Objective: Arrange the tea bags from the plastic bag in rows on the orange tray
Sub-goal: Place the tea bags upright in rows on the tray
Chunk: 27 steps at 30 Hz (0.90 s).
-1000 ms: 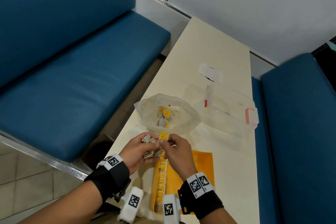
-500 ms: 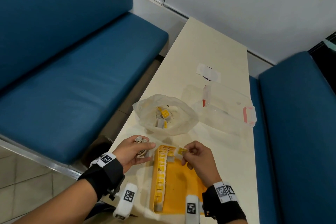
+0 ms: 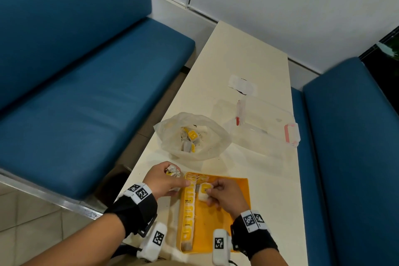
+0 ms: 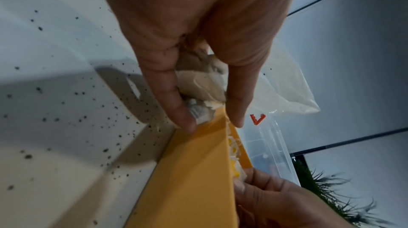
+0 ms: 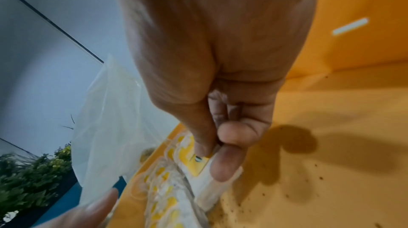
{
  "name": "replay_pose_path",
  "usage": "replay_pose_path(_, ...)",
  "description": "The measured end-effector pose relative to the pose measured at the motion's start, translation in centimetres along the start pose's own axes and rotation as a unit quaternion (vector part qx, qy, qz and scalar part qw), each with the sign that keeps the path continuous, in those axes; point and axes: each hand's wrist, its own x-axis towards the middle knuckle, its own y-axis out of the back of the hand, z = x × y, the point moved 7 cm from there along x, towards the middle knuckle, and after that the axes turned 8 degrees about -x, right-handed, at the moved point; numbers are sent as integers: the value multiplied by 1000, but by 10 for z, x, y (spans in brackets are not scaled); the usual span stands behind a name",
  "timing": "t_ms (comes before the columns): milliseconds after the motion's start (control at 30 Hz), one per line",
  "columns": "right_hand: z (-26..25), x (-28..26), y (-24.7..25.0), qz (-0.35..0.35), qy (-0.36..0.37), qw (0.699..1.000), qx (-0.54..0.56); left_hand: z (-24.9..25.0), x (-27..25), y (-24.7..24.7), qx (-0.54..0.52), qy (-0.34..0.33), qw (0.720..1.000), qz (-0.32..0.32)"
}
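Observation:
The orange tray (image 3: 224,218) lies at the near end of the table, with a row of tea bags (image 3: 189,211) along its left side. My right hand (image 3: 218,194) pinches one tea bag (image 3: 204,191) with a yellow tag, low over the tray's far end beside that row; the right wrist view shows the pinched tea bag (image 5: 207,170) between thumb and fingers. My left hand (image 3: 170,181) grips a bunch of tea bags (image 3: 172,172) at the tray's left rim, and the bunch (image 4: 203,88) shows in its palm. The plastic bag (image 3: 192,136) with more tea bags lies open beyond the tray.
A clear plastic box (image 3: 265,127) with pink latches stands right of the plastic bag. A white paper scrap (image 3: 243,84) lies further back. Blue benches (image 3: 86,93) flank the narrow table (image 3: 248,49). Dark crumbs speckle the table and the tray floor.
My right hand pulled one tea bag from the bunch and brought it down onto the tray beside the row. The left hand stayed at the tray's left rim with the bunch.

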Motion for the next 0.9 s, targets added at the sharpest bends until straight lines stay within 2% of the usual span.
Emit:
replay_pose_path(100, 3, 5, -7, 3, -20, 1000, -11, 2, -1, -3, 27, -14, 1000, -1)
replay_pose_path(333, 12, 17, -18, 36, -63, 996, 52, 5, -1, -4, 33, -15, 999, -17)
replay_pose_path(767, 14, 18, -25, 71, -81, 984, 144, 6, 1, -7, 35, -2, 999, -28)
replay_pose_path(900, 10, 8, -18, 73, -93, 980, 160, 5, -2, -2, -17, 19, 999, -22)
